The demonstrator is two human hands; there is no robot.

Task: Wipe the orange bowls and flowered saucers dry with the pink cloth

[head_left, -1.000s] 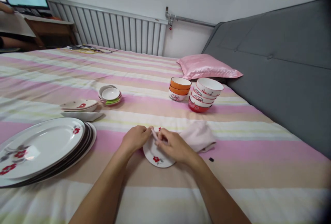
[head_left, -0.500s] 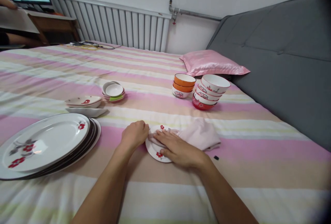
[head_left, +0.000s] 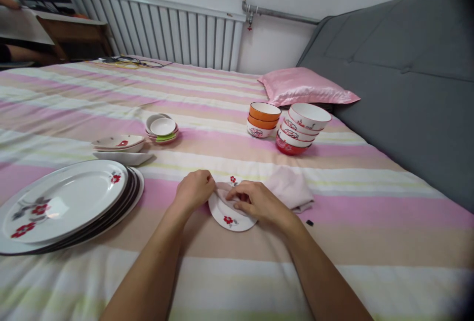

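A small white plate with red flowers lies on the bed in front of me. My left hand is closed at its left rim, with the fingertips hidden from view. A pale pink cloth lies partly across the plate and bunches up on the bed to its right. Over the plate, my right hand has its fingers curled and pinched on the part of the cloth that lies there.
To the left are stacked large plates, oval dishes and small bowls. Ahead right stand orange-topped bowls and a leaning bowl stack. A small black piece lies near the cloth. Someone's arm shows far left.
My right hand has gone from lying flat on the cloth to curled fingers, lifting slightly and shifting right. More of the plate's front shows. My left hand stays at the rim.
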